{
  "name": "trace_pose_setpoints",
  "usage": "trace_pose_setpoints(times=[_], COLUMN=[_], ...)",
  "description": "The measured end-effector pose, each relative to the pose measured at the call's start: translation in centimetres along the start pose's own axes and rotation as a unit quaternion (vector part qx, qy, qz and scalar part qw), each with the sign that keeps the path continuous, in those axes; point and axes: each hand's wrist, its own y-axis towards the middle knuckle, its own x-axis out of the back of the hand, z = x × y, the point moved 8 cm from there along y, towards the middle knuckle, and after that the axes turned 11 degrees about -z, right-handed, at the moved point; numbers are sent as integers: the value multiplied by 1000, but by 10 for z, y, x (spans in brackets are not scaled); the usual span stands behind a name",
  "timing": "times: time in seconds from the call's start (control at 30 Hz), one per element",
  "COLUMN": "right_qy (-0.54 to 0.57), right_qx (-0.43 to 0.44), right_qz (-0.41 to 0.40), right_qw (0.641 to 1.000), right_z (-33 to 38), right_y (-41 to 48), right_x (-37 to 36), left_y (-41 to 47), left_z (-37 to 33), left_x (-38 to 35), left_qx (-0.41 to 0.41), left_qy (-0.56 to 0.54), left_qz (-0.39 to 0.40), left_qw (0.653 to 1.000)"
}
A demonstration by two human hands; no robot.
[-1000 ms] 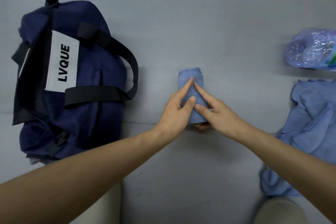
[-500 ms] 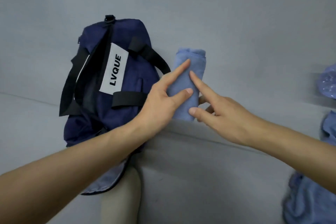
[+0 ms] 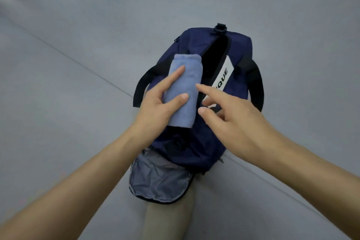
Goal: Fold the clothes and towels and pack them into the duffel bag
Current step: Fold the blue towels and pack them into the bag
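Observation:
A rolled light-blue towel [image 3: 186,82] is held above the navy duffel bag [image 3: 239,82], just left of its open top zip. My left hand [image 3: 155,109] grips the roll from the left, index finger and thumb on top. To the right of the roll, my right hand [image 3: 231,121] hovers with fingers spread, its fingertip close to the towel's edge and nothing in it. The bag's main opening [image 3: 216,58] is dark inside. A white label with black letters sits on the bag's right side.
The bag lies on a grey floor [image 3: 78,122]. Its near end pocket [image 3: 159,181] is unzipped and shows a grey lining. A black handle loops out on each side of the bag. My knee shows below the bag at the bottom edge.
The rolled towel has been lifted from the floor and carried left over the bag. My right hand has come off it. The view has swung so the bag is now central.

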Motion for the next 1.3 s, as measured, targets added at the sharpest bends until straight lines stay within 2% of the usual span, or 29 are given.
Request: trace_pose_setpoints(times=[0.1, 0.2, 0.37, 0.47, 0.6, 0.73, 0.87, 0.93, 1.07, 1.17, 1.3], right_qy=[143, 262, 306, 332, 284, 239, 215, 212, 216, 220, 200], right_qx=[-85, -87, -65, -98, -126, -148, -171, -190, -199, -167, -127], right_qz=[-19, 18, 51, 13, -87, -125, -122, -122, -70, -43, -54], right_qw=[986, 961, 948, 938, 946, 951, 954, 951, 953, 960, 970], right_z=[-7, 0, 6, -6, -34, -52, -57, -61, -62, -50, -35], right_y=[25, 46, 59, 64, 61, 54, 52, 50, 49, 60, 98], right_x=[-17, -31, -39, -36, -23, -19, -25, -27, -40, -52, -67], left_y=[3, 14, 28, 36, 51, 62, 68, 65, 51, 47, 50], left_z=[13, 16, 11, 13, 16, 41, 35, 28, 6, -8, -14], left_x=[-3, 0, 4, 0, 11, -1, -3, 4, 24, 34, 39], left_qx=[27, 29, -10, -38, -164, -148, -210, -227, -247, -262, -271], left_qy=[-44, -66, -66, -6, 208, 368, 475, 477, 431, 430, 434], left_qz=[-7, 7, 45, 88, -1, 54, 23, -13, -85, -93, -87], left_qw=[999, 997, 997, 995, 964, 916, 854, 849, 864, 859, 855])
